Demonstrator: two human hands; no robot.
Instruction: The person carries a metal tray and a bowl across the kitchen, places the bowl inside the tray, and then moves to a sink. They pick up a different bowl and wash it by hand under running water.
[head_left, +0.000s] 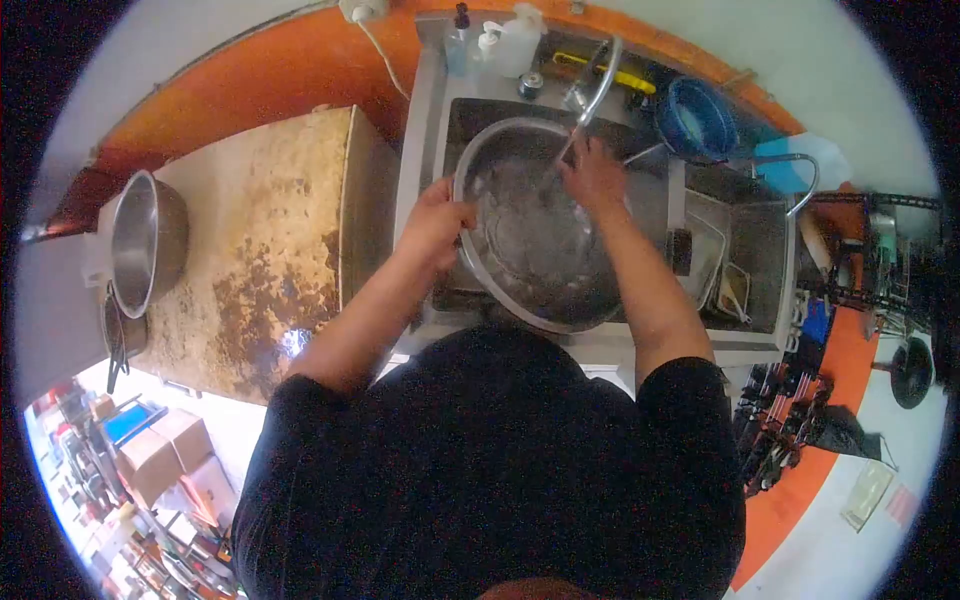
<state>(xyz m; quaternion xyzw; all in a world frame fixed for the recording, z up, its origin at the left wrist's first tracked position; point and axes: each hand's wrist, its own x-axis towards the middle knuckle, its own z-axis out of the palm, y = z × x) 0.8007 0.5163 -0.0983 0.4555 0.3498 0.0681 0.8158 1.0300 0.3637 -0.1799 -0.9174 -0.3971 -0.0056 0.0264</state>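
A large round metal basin (530, 225) sits over the left bowl of a steel sink (424, 150), with what looks like water moving inside it. My left hand (440, 222) is closed around the basin's left rim. Near the basin's upper right side, my right hand (594, 178) is at the lower end of the curved faucet (600, 88). Its fingers look bent, and whether they grip the spout or something else I cannot make out.
Soap bottles (512, 45) and a yellow-handled tool (604, 72) lie behind the basin. A blue basket (697, 118) and a second faucet (806, 180) are to the right. On the worn surface (270, 220) at the left rests a metal pot (150, 243).
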